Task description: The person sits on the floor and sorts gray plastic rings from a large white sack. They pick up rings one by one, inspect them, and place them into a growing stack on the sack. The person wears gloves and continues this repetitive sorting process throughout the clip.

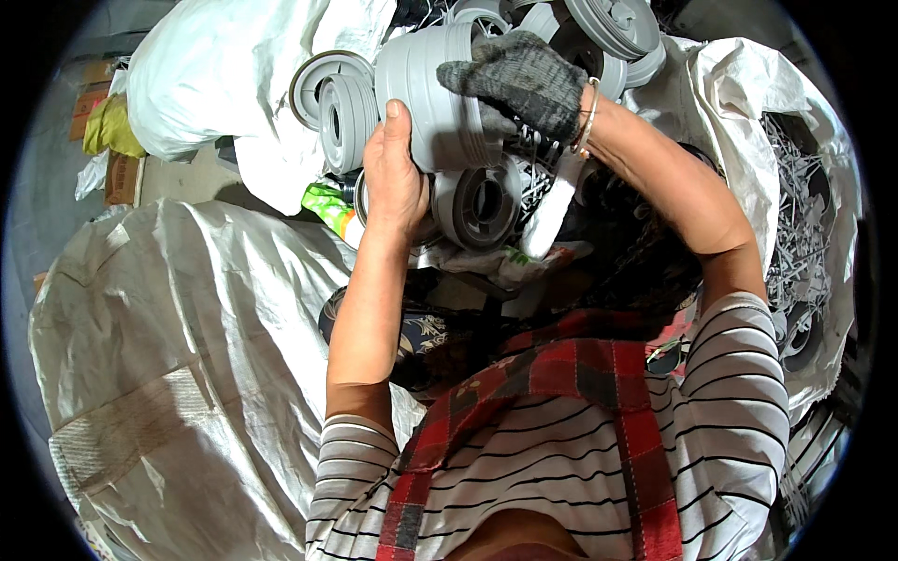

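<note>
A light grey plastic cylinder [412,93] with ribbed rings is held up between my hands. My bare left hand [398,178] is wrapped round its lower left side, thumb pointing up along it. My right hand [524,84], in a dark grey knit glove, grips its right end, fingers laid over the ribs. Part of the right fingers is hidden behind the cylinder. Just below it sits a grey round plastic part [478,208] with a hole in its middle. Left of the cylinder lie a ribbed grey ring [346,122] and a flat grey ring [309,89].
More grey round parts [617,28] are heaped at the far side. White woven sacks [187,309] bulge on the left, and another sack [739,75] on the right holds thin grey plastic scraps [795,243]. A yellow cloth [112,126] lies at far left.
</note>
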`<state>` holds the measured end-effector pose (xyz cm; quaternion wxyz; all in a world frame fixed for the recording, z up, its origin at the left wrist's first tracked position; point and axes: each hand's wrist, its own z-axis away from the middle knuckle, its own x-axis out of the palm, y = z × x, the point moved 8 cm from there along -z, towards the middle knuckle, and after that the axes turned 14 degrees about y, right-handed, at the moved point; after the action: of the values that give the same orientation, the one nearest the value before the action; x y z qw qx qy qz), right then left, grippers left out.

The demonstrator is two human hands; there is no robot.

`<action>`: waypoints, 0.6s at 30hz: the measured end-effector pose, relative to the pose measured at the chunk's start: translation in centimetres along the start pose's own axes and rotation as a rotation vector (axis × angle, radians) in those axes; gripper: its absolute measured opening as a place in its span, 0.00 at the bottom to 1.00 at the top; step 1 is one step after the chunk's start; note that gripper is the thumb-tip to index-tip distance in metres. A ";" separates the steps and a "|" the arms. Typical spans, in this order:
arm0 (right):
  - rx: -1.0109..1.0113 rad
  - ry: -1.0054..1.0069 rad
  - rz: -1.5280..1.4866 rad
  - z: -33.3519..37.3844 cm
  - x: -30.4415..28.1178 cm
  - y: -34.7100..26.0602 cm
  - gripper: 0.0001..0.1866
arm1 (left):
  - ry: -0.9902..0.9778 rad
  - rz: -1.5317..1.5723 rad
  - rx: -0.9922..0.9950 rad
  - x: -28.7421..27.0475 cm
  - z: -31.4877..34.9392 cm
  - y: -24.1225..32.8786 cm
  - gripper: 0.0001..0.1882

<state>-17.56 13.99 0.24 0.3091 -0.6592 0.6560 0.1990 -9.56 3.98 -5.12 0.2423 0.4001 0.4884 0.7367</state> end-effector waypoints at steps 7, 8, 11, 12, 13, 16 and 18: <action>0.064 -0.018 -0.146 0.8 1.7 -3.1 0.11 | 0.113 -0.140 0.078 -1.1 -0.3 -0.2 0.36; 0.048 0.019 -0.130 0.9 1.6 -3.2 0.12 | 0.137 -0.262 0.155 -1.2 -0.2 0.3 0.36; 0.014 0.049 0.027 0.6 1.2 -3.5 0.12 | 0.196 -0.567 0.402 -1.3 0.3 1.8 0.35; 0.017 0.002 0.154 -0.1 0.5 -4.1 0.12 | 0.205 -0.626 0.488 -1.1 0.7 2.2 0.35; 0.020 -0.044 0.280 -0.8 -0.2 -4.1 0.12 | 0.214 -0.686 0.574 -1.0 1.2 2.5 0.35; 0.231 0.054 -0.054 -0.2 -0.4 -0.1 0.16 | 0.201 -0.735 0.605 -1.3 1.5 1.2 0.32; 0.137 0.037 0.094 0.3 -0.5 0.2 0.22 | 0.209 -0.797 0.636 -1.0 1.7 1.6 0.32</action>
<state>-17.76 14.56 0.28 0.3318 -0.6084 0.7039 0.1559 -7.50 3.49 -3.70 0.3203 0.1613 0.8240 0.4386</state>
